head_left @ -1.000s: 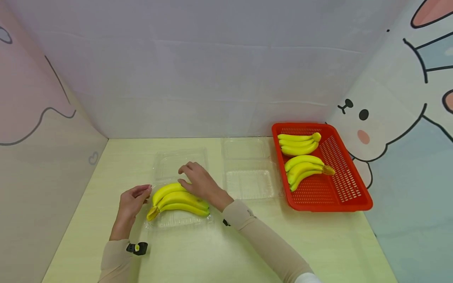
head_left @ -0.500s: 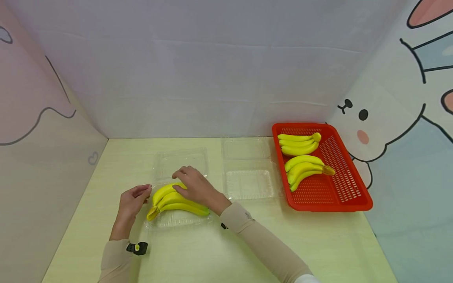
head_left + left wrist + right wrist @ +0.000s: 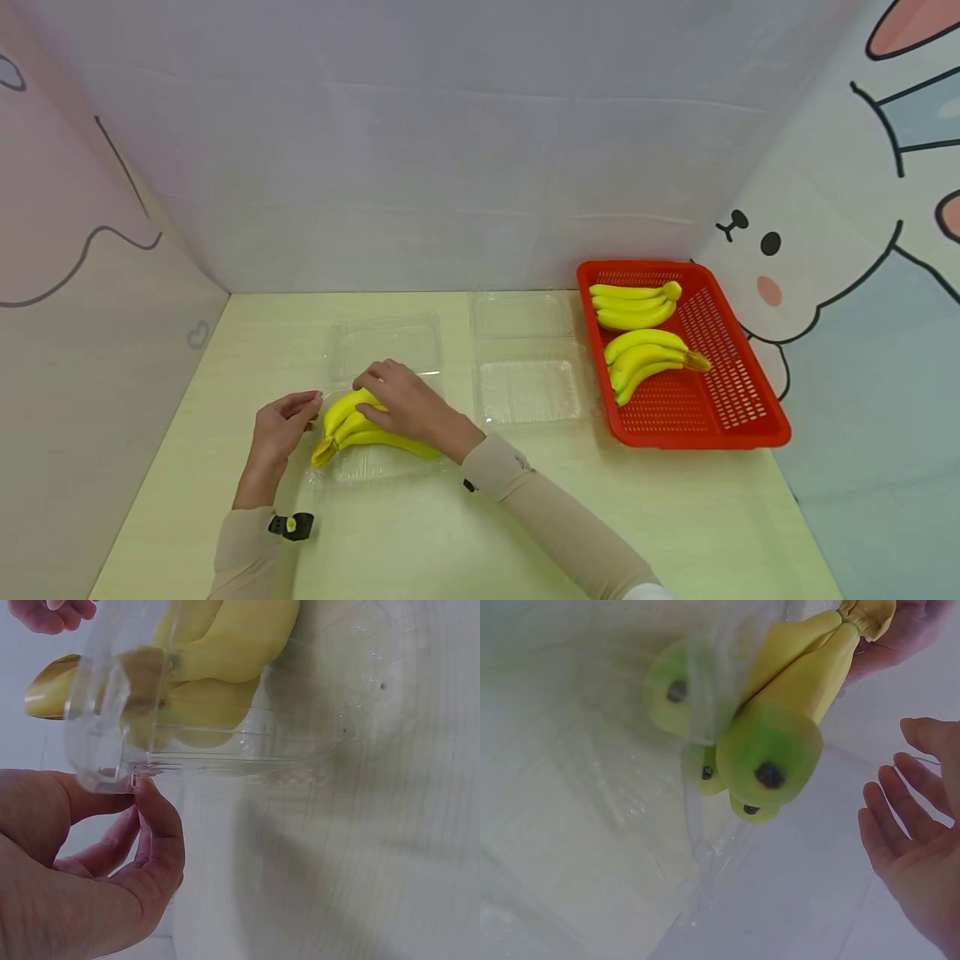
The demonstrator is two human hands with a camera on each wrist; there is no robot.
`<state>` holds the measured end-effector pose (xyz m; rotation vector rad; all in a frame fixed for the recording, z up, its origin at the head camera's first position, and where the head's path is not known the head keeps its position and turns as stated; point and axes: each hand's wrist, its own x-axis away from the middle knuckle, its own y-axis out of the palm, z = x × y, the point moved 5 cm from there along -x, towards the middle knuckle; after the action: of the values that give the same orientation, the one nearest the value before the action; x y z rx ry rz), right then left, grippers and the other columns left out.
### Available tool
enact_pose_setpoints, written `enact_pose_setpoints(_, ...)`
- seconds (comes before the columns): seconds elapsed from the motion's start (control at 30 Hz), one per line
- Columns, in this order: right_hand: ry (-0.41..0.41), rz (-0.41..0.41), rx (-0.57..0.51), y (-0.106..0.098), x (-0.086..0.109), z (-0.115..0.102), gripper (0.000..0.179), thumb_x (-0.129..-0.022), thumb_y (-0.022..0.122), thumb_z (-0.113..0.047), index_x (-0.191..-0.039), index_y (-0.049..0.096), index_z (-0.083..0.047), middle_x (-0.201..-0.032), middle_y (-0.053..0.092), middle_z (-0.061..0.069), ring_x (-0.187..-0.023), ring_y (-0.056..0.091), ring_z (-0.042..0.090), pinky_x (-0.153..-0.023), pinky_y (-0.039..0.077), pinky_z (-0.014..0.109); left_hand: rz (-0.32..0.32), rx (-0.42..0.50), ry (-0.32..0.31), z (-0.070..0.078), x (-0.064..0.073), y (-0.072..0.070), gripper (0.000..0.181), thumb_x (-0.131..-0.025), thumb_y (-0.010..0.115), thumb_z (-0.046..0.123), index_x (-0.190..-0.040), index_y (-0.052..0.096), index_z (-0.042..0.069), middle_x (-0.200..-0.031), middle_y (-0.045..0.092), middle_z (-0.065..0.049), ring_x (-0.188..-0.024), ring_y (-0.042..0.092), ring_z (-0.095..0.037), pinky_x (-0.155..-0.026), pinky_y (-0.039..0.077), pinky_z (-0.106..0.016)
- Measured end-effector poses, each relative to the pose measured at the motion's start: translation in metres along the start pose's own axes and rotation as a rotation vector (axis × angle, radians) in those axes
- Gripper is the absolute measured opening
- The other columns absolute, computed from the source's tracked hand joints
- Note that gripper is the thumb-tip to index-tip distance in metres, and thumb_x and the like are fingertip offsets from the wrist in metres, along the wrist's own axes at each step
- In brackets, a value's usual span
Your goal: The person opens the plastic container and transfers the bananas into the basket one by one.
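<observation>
A bunch of yellow bananas (image 3: 367,434) lies in a clear plastic clamshell container (image 3: 378,471), its lid (image 3: 386,340) folded back behind. My left hand (image 3: 276,427) is at the container's left edge; in the left wrist view its thumb and finger pinch the rim (image 3: 124,780). My right hand (image 3: 405,406) hangs over the bananas and covers part of them. The right wrist view shows its fingers (image 3: 892,817) spread and loosely bent, holding nothing, near the green banana tips (image 3: 769,761). Whether they touch the bunch I cannot tell.
A second clear clamshell container (image 3: 528,392) stands open just to the right. Beyond it is a red plastic basket (image 3: 738,437) with two banana bunches, one at the back (image 3: 633,304) and one in front (image 3: 645,358). Printed cloth walls (image 3: 480,192) border the table (image 3: 420,542).
My right hand has shifted left and slightly toward me, further over the bananas. My left hand has stayed at the container's edge.
</observation>
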<state>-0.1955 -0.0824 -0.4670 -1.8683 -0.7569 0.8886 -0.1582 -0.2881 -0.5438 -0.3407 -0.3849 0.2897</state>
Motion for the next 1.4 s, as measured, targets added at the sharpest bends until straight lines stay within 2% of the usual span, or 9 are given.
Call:
enact_pose_setpoints(0.5,-0.148,0.006,0.052,0.011,-0.003,-0.014,0.027,-0.101,0.068,-0.026,-0.123,0.067,-0.011,-0.119,0.067,0.002,-0.113,0.060,0.018,-0.103,0.044,0.023,-0.009,0.010,-0.015,0.002,0.000,0.001,0.043,-0.104,0.063,0.024,-0.136,0.060,-0.006,-0.126,0.065,-0.024,-0.089,0.060,-0.013,-0.074,0.056,-0.017)
enact_pose_setpoints(0.73,-0.184,-0.013,0.072,0.017,-0.004,-0.022,0.026,-0.101,0.067,-0.028,-0.123,0.067,-0.013,-0.120,0.066,0.001,-0.114,0.059,0.017,-0.105,0.043,0.023,-0.009,0.005,-0.012,0.002,0.000,0.000,0.043,-0.104,0.062,0.023,-0.136,0.060,-0.006,-0.125,0.065,-0.024,-0.089,0.060,-0.013,-0.073,0.056,-0.018)
enact_pose_setpoints(1.0,-0.243,-0.003,0.070,0.024,-0.003,-0.032,0.025,-0.100,0.070,-0.026,-0.121,0.067,-0.013,-0.119,0.066,0.001,-0.113,0.059,0.017,-0.102,0.044,0.023,-0.014,0.030,0.020,0.001,0.000,-0.002,0.043,-0.104,0.063,0.022,-0.134,0.060,-0.008,-0.115,0.070,-0.016,-0.083,0.061,-0.007,-0.072,0.055,-0.018)
enact_pose_setpoints(1.2,-0.291,0.037,0.051,0.027,-0.002,-0.039,0.023,-0.099,0.070,-0.022,-0.119,0.070,-0.012,-0.116,0.067,0.001,-0.109,0.061,0.017,-0.102,0.044,0.023,-0.010,0.014,0.026,0.001,0.001,-0.002,0.043,-0.104,0.063,0.022,-0.134,0.060,-0.009,-0.118,0.070,-0.018,-0.080,0.060,-0.006,-0.071,0.055,-0.017)
enact_pose_setpoints(1.4,-0.298,0.005,0.078,0.032,-0.002,-0.045,0.025,-0.100,0.068,-0.024,-0.123,0.069,-0.015,-0.119,0.067,-0.001,-0.110,0.061,0.016,-0.103,0.043,0.021,-0.003,0.015,0.025,0.001,0.000,-0.002,0.042,-0.104,0.063,0.020,-0.134,0.060,-0.009,-0.120,0.069,-0.021,-0.078,0.060,-0.004,-0.070,0.054,-0.017)
